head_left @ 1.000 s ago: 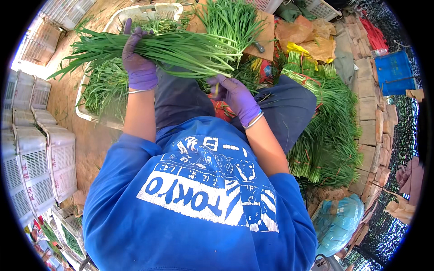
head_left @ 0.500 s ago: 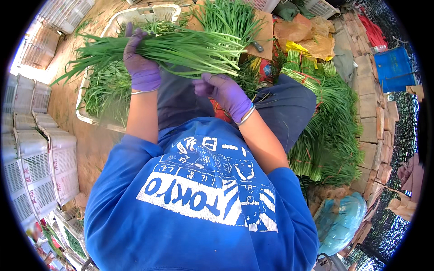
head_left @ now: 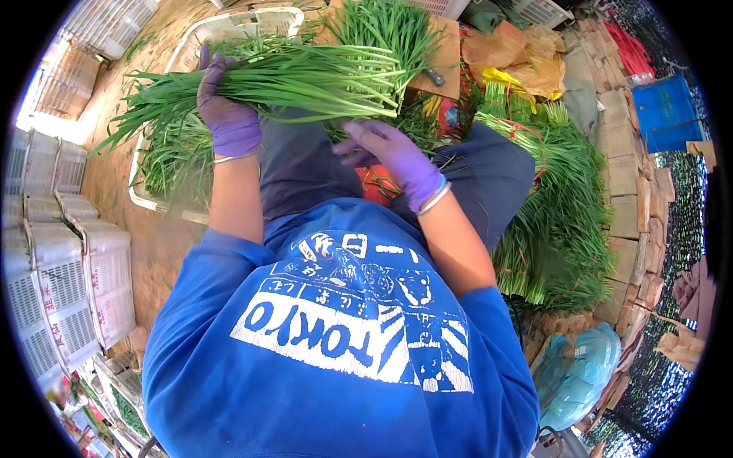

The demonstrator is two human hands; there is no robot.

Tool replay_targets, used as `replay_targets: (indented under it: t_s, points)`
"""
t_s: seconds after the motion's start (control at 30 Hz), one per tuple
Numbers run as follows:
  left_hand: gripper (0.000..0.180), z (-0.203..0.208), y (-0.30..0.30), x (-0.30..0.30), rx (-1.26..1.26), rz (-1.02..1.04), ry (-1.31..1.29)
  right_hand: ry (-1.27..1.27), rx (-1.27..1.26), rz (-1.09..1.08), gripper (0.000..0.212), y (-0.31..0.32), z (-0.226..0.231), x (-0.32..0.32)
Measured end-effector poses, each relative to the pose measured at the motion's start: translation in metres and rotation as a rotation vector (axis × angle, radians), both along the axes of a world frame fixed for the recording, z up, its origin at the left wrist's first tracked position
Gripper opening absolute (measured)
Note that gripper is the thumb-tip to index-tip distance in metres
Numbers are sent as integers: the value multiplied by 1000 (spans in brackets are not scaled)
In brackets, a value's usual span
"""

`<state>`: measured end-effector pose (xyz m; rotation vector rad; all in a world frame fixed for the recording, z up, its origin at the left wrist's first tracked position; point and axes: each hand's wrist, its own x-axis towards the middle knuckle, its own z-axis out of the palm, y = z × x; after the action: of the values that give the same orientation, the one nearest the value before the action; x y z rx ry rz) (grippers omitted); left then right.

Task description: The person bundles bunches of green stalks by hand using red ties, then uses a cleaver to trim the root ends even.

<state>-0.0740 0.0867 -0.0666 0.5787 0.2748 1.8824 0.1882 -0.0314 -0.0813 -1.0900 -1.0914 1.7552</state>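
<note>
My left hand [head_left: 227, 114], in a purple glove, is wrapped round a bunch of garlic chives [head_left: 313, 80]. The bunch lies level, its pale stem ends to the right and its leaf tips to the left. Below the stems is my right hand [head_left: 393, 156], gloved alike, apart from the bunch; its fingers are stretched out to the left with nothing visible in them. Beyond the stem ends, more loose chives [head_left: 382, 30] are heaped on a brown board [head_left: 445, 47], where a dark knife handle [head_left: 434, 76] shows.
A white crate [head_left: 141, 179] of loose greens stands at my left. To my right lies a big pile of tied chive bundles [head_left: 557, 206] beside stacked bricks [head_left: 622, 198]. Crumpled brown plastic [head_left: 511, 53], a blue container [head_left: 666, 113] and white crates [head_left: 69, 278] are farther out.
The left hand has shifted slightly left with the chives. My right hand has moved right and down, away from the stems, and its fingers have loosened.
</note>
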Motion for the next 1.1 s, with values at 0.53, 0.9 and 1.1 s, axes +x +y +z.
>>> replay_targets:
  t_s: [0.53,0.9,1.1]
  points:
    - [19,-1,3,-43,-384,143,-68,-511,307,23,45,-16,4,47]
    - [25,-6,8,-22,-344,13,-51,413,19,-291,25,25,20,-33]
    - [28,-7,4,-20,-354,28,-39,31,297,-364,24,15,7,-37]
